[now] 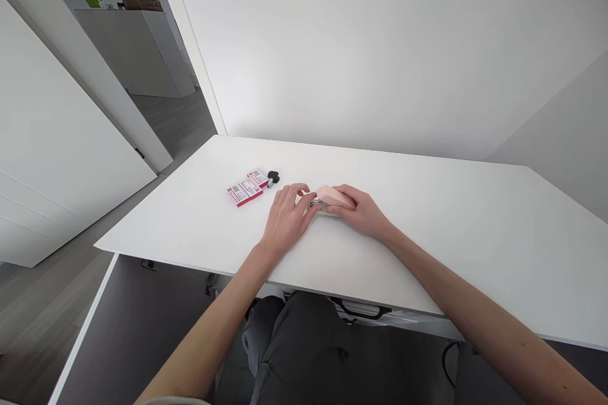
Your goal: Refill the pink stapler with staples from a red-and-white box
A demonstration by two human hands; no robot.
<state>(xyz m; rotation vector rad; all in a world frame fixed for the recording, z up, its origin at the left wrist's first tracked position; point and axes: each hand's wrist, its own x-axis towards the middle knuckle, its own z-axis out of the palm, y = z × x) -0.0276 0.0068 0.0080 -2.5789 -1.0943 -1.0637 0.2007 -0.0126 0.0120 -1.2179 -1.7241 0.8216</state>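
Pink stapler [332,197] near desk [451,228] centre, held in right hand [363,210], grip closed around its body. Left hand [287,218] touching its front end, fingers partly curled. Two red-white boxes [247,188] toward left edge, beside black key [272,177].

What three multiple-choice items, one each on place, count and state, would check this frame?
1. Where do the red-and-white boxes lie on the white table?
A. Past the left hand
B. Past the right hand
C. Under the pink stapler

2. How many red-and-white boxes?
A. One
B. Two
C. Four

3. The stapler is:
A. Lying alone
B. Lifted high
C. Held on the table by both hands

Answers: 1 A, they sit leftward beside a small black object. 2 B, two show. 3 C, both hands touch it.
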